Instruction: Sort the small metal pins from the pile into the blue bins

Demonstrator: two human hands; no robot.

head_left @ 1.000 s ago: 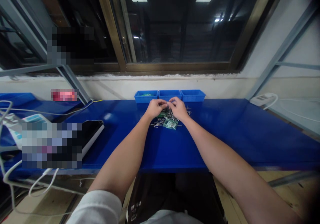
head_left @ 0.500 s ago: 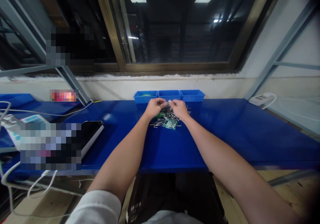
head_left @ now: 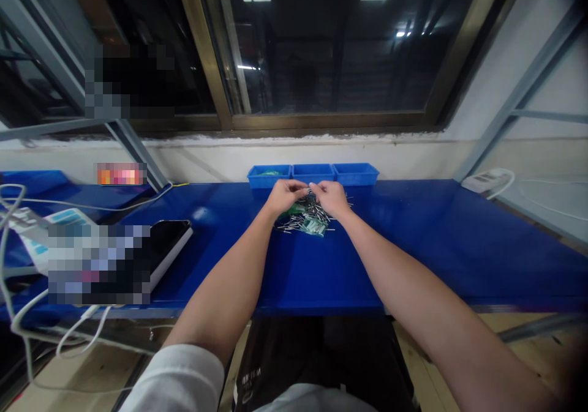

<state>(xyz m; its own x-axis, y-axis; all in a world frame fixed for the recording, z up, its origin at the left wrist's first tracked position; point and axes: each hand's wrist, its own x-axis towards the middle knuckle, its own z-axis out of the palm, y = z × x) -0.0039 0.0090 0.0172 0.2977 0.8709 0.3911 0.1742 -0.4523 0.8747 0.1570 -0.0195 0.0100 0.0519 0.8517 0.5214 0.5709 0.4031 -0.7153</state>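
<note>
Both hands meet over a pile of thin metal pieces (head_left: 296,222) on the blue table. My left hand (head_left: 285,196) has its thumb and fingers pinched together, at the pile's upper left. Close beside it, my right hand (head_left: 331,198) is pinched too, its fingertips near the left ones. Whatever lies between the fingertips is too small to name. A clear greenish bag with pale pieces (head_left: 315,226) rests at the front of the pile, and more green plastic (head_left: 297,209) shows under my left hand.
Three blue bins (head_left: 313,173) stand in a row behind the hands, the left one with green material inside. A dark-screened device (head_left: 171,240) and white cables lie left. A white power strip (head_left: 486,180) sits far right.
The whole view has shifted slightly. Both hands remain over the pile, their fingertips still close together.
</note>
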